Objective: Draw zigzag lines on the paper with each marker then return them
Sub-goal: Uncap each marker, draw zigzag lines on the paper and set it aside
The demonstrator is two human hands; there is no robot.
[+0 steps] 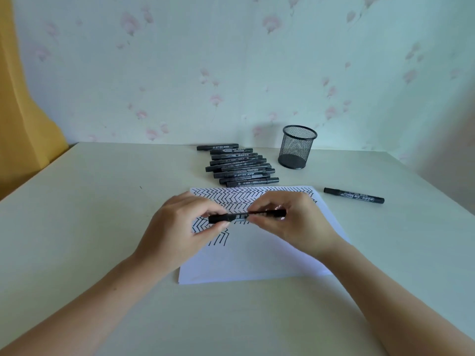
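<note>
A pale table stands against floral wallpaper, with a yellow curtain at left.

My marker black, grey label. White paper, black zigzag lines. Black mesh cup, upper right. Cream table. Pink-flowered pale wallpaper. Yellow curtain, left edge.

I see both forearms bare, no sleeves; left hand and right hand ringless, ungloved.
</note>
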